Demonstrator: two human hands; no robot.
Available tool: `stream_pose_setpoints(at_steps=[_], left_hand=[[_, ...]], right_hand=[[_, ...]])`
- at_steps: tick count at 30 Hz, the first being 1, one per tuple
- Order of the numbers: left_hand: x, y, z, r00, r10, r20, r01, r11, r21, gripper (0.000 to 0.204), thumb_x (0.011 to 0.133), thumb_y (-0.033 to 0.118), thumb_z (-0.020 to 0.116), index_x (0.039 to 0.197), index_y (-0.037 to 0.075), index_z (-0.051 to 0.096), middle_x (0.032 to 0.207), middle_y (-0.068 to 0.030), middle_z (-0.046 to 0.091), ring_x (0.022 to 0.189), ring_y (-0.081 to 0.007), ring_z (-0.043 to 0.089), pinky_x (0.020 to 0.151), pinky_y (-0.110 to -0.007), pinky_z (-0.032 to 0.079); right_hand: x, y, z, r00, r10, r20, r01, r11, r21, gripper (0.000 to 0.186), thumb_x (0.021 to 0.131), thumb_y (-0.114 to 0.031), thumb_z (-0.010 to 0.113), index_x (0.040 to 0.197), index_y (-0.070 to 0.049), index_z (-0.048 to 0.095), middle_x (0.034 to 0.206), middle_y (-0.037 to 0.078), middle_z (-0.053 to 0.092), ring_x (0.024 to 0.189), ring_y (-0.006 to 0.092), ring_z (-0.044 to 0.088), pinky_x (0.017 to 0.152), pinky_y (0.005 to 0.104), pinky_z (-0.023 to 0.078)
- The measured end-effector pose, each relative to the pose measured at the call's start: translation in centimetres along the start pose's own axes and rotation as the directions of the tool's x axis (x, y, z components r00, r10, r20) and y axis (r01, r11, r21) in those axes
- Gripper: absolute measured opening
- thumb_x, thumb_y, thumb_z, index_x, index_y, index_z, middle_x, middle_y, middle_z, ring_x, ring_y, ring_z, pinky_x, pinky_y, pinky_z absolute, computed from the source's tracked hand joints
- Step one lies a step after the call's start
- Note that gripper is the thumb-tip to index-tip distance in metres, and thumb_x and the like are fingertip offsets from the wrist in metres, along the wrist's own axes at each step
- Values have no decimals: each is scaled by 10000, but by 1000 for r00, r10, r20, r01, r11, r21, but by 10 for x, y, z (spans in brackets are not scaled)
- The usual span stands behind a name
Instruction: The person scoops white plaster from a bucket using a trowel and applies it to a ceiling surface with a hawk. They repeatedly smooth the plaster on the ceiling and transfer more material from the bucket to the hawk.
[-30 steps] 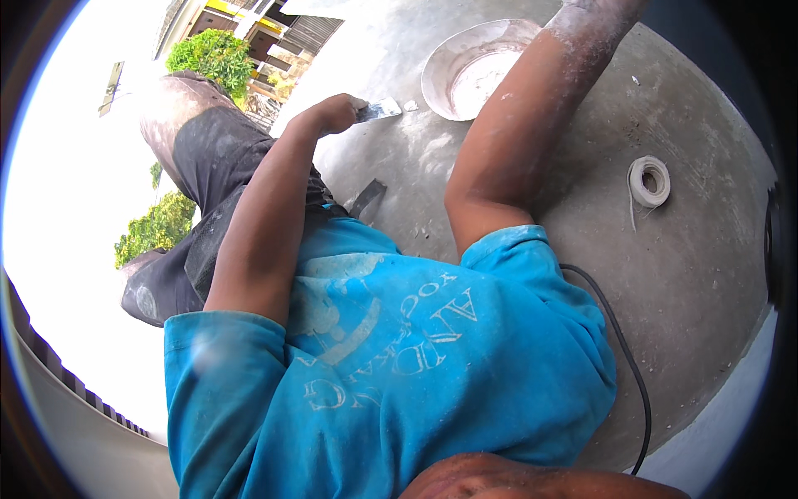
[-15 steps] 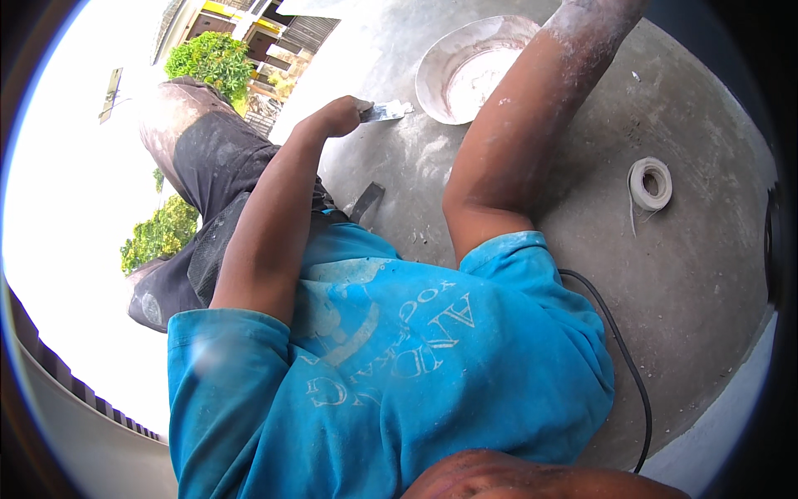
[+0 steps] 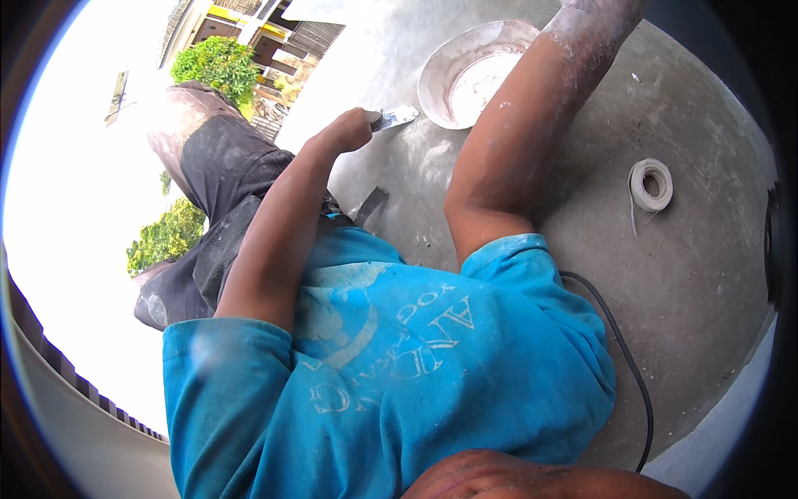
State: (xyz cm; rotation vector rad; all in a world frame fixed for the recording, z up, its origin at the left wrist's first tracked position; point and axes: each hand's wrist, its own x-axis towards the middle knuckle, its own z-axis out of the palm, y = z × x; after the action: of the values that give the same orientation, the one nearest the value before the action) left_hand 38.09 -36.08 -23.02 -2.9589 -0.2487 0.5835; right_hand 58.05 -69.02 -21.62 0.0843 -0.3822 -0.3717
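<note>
Gripping a putty knife [image 3: 392, 119] by its handle, the left hand [image 3: 353, 129] is curled into a fist, with its knuckles folded and little gap showing inside the grasp. The knife's flat metal blade points away from that hand to its right, and a lump of white compound [image 3: 406, 113] sits at the blade's far end. Just beyond the tip, farther right of the left hand, stands a wide pale basin [image 3: 438, 76] with white paste [image 3: 482, 83] in its bottom; blade and rim look near each other but apart. The right forearm [image 3: 519, 125], powdered white toward the wrist, passes in front of the basin's far side. Only a dusty part of the right hand [image 3: 603, 8] shows where the view cuts it off, so whether it holds or touches anything, and how far its fingers are spread, I cannot tell. Nearer to the body than the left hand, and a little to its right, a short dark strip [image 3: 371, 206] lies on the grey floor [image 3: 706, 258]. Below the right hand, well apart from it, a roll of whitish tape [image 3: 638, 185] rests there too, a loose end trailing toward the body. Closer in than the roll, far from both hands, a black cable [image 3: 622, 337] curves out from beside the blue shirt [image 3: 465, 374].
</note>
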Motion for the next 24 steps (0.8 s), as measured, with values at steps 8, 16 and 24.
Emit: stream_pose_setpoints(at_steps=[8,16,24], left_hand=[[5,32,11,966,-130,-222,44,935,-353,419,794,8,425,1182,-11,583,1089,-238,631,1001,-350,617,851,-407,463],[5,16,-31,764,-410,-498,-119,669,-734,338,901,67,424,1217,5,321,809,-129,587,643,-192,629,512,-318,519],[-22,44,-111,375,-327,-867,-483,730,-484,263,890,55,380,1150,13,389,846,-154,575,637,-192,620,531,-312,527]], right_hand=[[2,-1,7,999,-3,32,2,999,40,513,771,-64,510,1266,56,453,1156,211,599,1060,358,601,955,446,462],[-6,-10,19,998,-17,54,11,996,94,519,770,-69,515,1270,58,458,1159,212,606,1064,363,600,962,447,453],[-26,-11,62,993,114,-15,-114,993,-8,529,774,-57,557,1268,85,435,1129,244,608,1056,359,611,954,452,484]])
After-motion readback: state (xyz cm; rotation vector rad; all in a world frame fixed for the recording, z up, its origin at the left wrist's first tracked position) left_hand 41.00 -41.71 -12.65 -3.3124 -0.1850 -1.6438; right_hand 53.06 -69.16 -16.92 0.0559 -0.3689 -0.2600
